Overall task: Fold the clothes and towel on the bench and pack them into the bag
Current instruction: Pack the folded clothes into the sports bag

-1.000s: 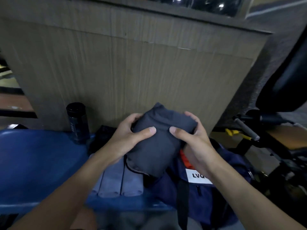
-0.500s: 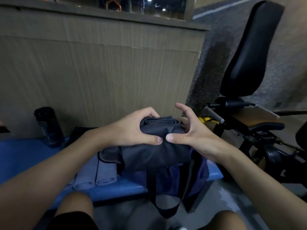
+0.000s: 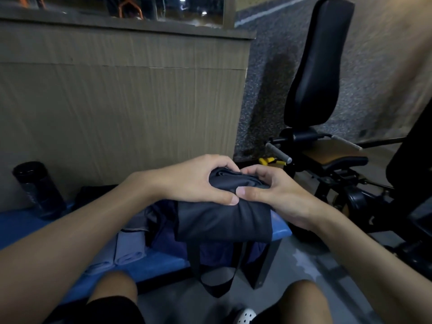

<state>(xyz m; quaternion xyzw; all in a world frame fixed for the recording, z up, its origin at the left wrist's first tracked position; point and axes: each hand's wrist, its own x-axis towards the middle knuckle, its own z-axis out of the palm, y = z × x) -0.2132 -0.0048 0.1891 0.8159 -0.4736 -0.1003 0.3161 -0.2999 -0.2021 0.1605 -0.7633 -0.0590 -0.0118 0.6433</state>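
The left hand (image 3: pixel 196 181) and right hand (image 3: pixel 280 197) pinch the folded dark garment (image 3: pixel 222 218) by its top edge, thumbs meeting, just over the bag (image 3: pixel 163 232). If either grip loosens, the fold could slump open short of it.

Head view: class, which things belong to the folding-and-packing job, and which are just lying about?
Job: dark garment, gripped by left hand and right hand; navy bag; folded grey cloths; blue bench.
Lying about: black bottle; exercise machine.
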